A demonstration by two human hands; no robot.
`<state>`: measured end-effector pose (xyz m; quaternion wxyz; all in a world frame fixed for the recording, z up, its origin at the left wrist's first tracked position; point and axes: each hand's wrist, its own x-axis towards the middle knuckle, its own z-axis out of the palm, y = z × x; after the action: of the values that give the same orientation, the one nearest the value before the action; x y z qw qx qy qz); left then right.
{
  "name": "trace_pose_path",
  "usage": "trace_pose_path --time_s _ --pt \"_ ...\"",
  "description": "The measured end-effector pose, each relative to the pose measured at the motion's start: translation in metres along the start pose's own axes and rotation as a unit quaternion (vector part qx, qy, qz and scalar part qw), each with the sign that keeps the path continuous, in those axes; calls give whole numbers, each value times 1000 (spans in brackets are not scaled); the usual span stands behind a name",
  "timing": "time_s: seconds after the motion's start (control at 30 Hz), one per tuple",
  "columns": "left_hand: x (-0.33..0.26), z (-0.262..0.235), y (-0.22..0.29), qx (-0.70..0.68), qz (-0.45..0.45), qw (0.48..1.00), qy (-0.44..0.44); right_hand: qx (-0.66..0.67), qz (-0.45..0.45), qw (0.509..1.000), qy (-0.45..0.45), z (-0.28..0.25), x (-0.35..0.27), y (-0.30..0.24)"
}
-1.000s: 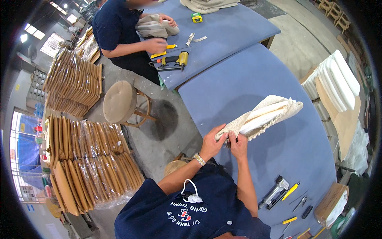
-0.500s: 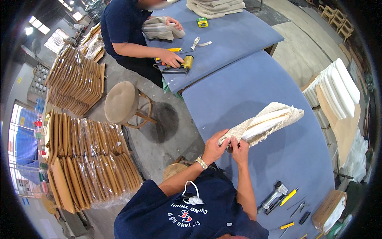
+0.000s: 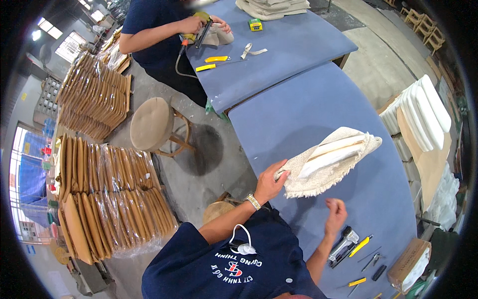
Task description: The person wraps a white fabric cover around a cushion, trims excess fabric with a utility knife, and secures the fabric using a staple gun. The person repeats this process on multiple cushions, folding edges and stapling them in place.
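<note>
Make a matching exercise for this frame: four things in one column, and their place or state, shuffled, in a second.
Things:
1. left hand
2. right hand
3. staple gun
4. round stool

Place or state:
A. lying on the blue table, near the right hand
B. standing on the floor between the tables and the stacked panels
C. gripping the end of the cream fabric-wrapped cushion
D. holding nothing, raised just below the cushion

Pairs: 1-C, 2-D, 3-A, 4-B

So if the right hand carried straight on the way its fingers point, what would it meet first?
Probably the fringed lower edge of the cream fabric-covered seat pad just above the right hand; depth is unclear, so it might pass beneath it.
</note>
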<state>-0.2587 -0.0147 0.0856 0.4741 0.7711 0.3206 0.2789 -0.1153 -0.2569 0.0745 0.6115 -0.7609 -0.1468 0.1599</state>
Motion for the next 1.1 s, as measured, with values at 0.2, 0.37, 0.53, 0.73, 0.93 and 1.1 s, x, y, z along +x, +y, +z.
trace_pose_path --time_s 0.2,0.37,0.53,0.73,0.93,1.1 --pt "2 -1 -1 -9 -6 1000 4 -167 89 968 162 -155 -70 122" --pt "7 -1 1 -6 -4 1000 1 -225 118 931 261 -197 -111 183" --pt "7 -3 0 3 -1 1000 5 -377 110 877 276 -171 -109 184" --pt "7 -2 -4 -5 -9 1000 1 -405 135 853 300 -155 -106 174" --pt "7 -3 -1 -6 -20 1000 -7 -414 144 847 302 -157 -107 174" --pt "8 -3 1 -7 -18 1000 -11 -450 146 823 314 -156 -108 180"
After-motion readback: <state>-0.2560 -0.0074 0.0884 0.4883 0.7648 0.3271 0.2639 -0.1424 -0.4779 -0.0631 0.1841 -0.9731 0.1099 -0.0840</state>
